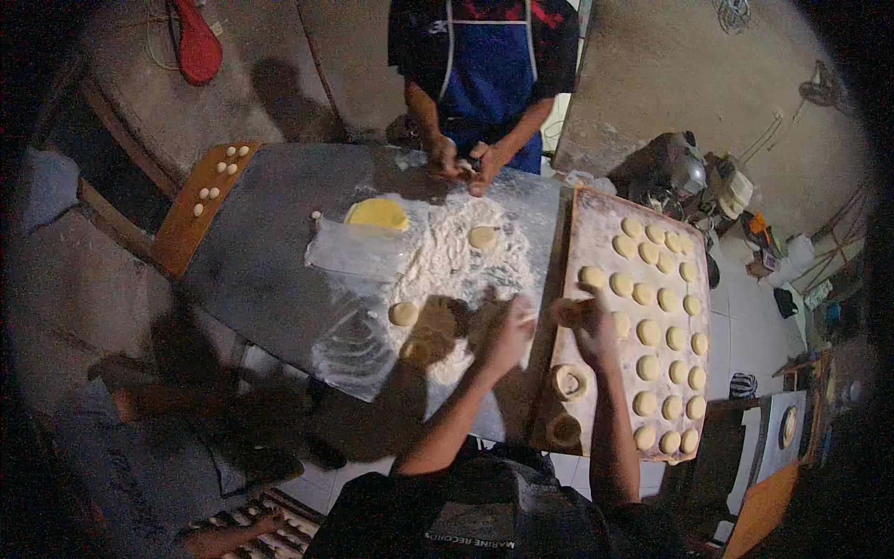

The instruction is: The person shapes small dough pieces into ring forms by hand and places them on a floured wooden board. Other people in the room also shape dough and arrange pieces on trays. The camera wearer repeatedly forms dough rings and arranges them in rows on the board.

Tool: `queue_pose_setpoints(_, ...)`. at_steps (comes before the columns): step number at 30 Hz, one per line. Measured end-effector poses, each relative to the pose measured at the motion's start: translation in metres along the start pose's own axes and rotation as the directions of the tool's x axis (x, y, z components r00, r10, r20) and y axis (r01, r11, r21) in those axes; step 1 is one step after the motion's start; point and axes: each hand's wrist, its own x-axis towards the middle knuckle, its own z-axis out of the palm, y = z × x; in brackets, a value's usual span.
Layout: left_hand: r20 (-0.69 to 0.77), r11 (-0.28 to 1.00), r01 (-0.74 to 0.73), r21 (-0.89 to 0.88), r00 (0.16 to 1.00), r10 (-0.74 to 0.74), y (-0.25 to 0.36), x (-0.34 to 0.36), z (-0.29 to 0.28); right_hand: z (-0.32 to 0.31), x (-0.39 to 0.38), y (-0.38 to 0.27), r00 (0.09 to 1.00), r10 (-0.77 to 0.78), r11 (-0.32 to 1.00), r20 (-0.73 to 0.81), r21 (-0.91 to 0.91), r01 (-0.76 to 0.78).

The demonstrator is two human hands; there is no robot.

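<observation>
- The left hand (509, 337), motion-blurred, is raised over the right side of the bench (270, 224), near the scattered flour (438, 256); its fingers look bent, but I cannot tell whether they grip anything.
- The right hand (589, 326) is over the left part of a floured, orange-edged tray (596, 219), its fingers blurred around the nearest dough; I cannot tell whether it is gripping a piece or open.
- Pale yellow dough rounds (649, 333) lie in uneven rows on the tray, mostly apart, a few touching near the far end.
- A ring-like pale round (571, 380) sits by the tray's left edge, below the right hand.
- Two more rounds rest in the flour: one on the far side (482, 238), one to the left (403, 314).
- A yellow dough slab (377, 214) lies beyond a translucent sheet (354, 250).
- Small white balls (223, 169) sit on a brown board (182, 238) at the bench's left end.
- Across the bench, a co-worker in a blue apron (489, 65) has both hands (463, 168) close together; their grip is unclear.
- The wearer's dark shirt (428, 503) bears pale capital lettering, appearing upside down.
- The co-worker's dark top (417, 47) has a small white mark.
</observation>
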Motion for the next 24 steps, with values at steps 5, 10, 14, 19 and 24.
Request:
queue_pose_setpoints(5, -0.067, 0.891, 0.163, 0.424, 0.987, -0.149, -0.096, -0.035, -0.111, 0.16, 0.061, 0.002, 0.915, -0.008, 0.995, 0.403, 0.098, -0.034)
queue_pose_setpoints(10, -0.273, 0.879, 0.2, 0.433, 0.958, -0.084, -0.047, -0.045, -0.146, 0.214, 0.073, -0.015, 0.953, -0.06, 0.735, 0.298, -0.633, 0.244)
queue_pose_setpoints(14, -0.285, 0.948, 0.213, 0.238, 0.948, -0.141, -0.054, -0.037, -0.161, 0.213, 0.092, -0.008, 0.729, -0.358, 0.697, 0.583, -0.353, 0.625)
queue_pose_setpoints(19, -0.275, 0.876, 0.408, 0.257, 0.9, -0.339, -0.052, -0.013, -0.165, 0.199, 0.09, -0.047, 0.758, 0.062, 0.972, 0.65, -0.213, 0.103)
queue_pose_setpoints(24, -0.101, 0.973, 0.215, -0.083, 0.969, -0.223, 0.0, 0.004, -0.164, 0.152, 0.053, -0.074, 0.85, 0.062, 0.862, 0.523, 0.401, -0.31)
